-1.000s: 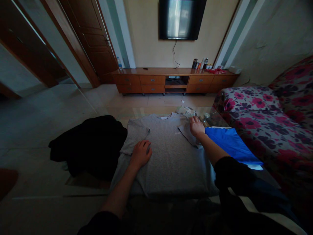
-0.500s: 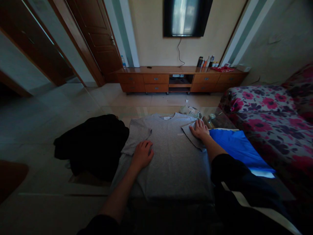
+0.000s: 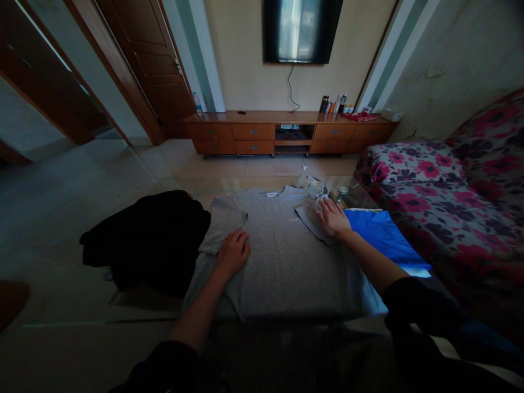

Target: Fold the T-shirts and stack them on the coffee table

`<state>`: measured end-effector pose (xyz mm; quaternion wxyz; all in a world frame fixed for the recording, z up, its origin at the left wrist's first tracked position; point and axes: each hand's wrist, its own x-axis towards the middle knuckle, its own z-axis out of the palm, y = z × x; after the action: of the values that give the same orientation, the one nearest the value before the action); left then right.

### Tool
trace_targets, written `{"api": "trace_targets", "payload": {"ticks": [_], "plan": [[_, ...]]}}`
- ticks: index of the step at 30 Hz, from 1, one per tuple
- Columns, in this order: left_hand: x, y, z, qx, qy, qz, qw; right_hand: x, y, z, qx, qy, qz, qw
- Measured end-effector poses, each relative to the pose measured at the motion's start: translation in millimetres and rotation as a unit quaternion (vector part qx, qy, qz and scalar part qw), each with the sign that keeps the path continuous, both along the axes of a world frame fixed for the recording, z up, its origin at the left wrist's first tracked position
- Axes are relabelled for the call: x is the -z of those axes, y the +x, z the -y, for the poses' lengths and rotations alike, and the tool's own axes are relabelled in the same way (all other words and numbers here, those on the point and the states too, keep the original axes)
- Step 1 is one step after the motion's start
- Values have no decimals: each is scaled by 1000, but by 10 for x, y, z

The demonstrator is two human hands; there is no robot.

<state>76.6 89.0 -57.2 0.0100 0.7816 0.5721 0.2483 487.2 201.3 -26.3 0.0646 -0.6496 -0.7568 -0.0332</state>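
Note:
A grey T-shirt (image 3: pixel 282 262) lies spread on a glass table, collar away from me, both sleeves folded inward over its front. My left hand (image 3: pixel 233 252) rests on the shirt just below the left sleeve, its fingers slightly curled and holding nothing. My right hand (image 3: pixel 332 217) lies on the right sleeve near the shoulder, fingers stretched forward over the cloth. Small print shows on the chest beside that sleeve. To the left sits a heap of black cloth (image 3: pixel 147 240), and a blue folded item (image 3: pixel 379 237) lies to the right.
Behind the shirt are a crumpled pale item (image 3: pixel 310 184) and a glass jar (image 3: pixel 343 192). A flowered sofa (image 3: pixel 434 202) stands at the right. Farther off are a low wooden cabinet (image 3: pixel 254 132) with bottles on it and a wall television (image 3: pixel 303 33).
The view has shifted slightly, so the room appears farther left. My right forearm is angled more to the right, while its hand stays at the right sleeve. My left hand remains on the shirt.

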Motion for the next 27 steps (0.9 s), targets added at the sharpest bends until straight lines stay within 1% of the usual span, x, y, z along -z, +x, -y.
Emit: {"api": "trace_targets", "payload": {"ticks": [3,5,7,10,12,14,16,19,22,24,25,27], "plan": [[-87,2,108,-5,18,5,1000,-251,215,318,15,25,10,1000],[-199,-26,203,-12,23,0,1000,-318,298,574,8,13,17,1000],[-335,-88,317,-33,29,-5,999,-285,315,831,-12,0,30,999],[-517,-225,538,-88,38,6,995,-126,262,1149,-27,-27,62,997],[-595,-323,715,-121,32,16,992,-36,226,1293,-23,-48,79,995],[-637,-414,901,-143,11,17,989,-11,212,1393,-11,-45,88,995],[-654,-503,1077,-161,-24,17,987,-48,212,1484,5,-29,89,996],[-644,-671,1310,-187,-87,22,978,-149,196,1673,22,-25,79,996],[-572,-920,1532,-240,-167,34,956,-234,166,1929,56,-5,54,997],[-493,-1109,1688,-274,-260,50,925,-285,183,2093,104,12,20,994],[-450,-1193,1766,-285,-321,68,901,-311,216,2164,127,6,-2,992],[-378,-1307,1911,-295,-424,118,848,-359,332,2283,170,-46,-44,983]]}}
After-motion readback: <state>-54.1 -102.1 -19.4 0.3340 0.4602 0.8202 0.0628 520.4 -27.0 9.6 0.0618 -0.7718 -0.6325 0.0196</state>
